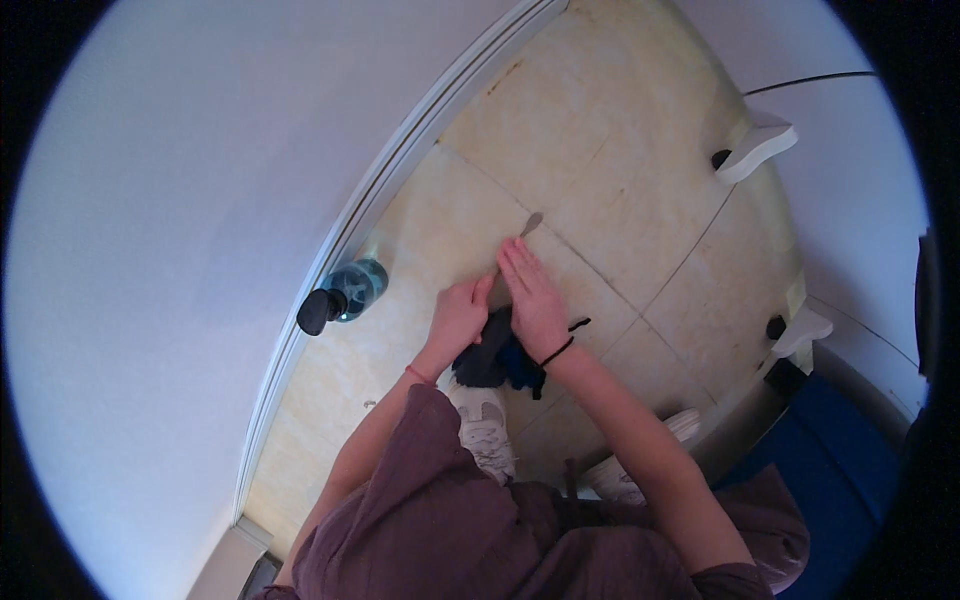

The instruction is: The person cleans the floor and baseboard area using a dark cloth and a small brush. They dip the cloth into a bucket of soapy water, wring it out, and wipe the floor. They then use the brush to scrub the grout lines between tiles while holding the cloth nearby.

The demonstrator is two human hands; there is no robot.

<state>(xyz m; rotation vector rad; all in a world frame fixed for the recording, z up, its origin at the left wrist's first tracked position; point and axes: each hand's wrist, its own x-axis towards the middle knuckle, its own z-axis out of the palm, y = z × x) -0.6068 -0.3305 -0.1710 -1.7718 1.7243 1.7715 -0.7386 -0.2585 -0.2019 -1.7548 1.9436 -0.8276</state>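
My left hand (463,320) is closed around the near part of a thin tool with a small, grey, spoon-shaped end (534,221); its exact kind is unclear. That end points away from me over the tiles. Alongside, my right hand (533,297) has its fingers stretched out and close together, lying against the tool and hiding its middle. Under both hands is a bunched dark grey and navy cloth item (483,358) with black cords, in front of my white shoe (486,440). I cannot tell whether either hand touches it.
A blue transparent bottle with a black pump top (358,287) stands by the wall at the left. White furniture feet (762,148) rest on the tiled floor (580,130) at the right. Near my right arm is a blue surface (815,450).
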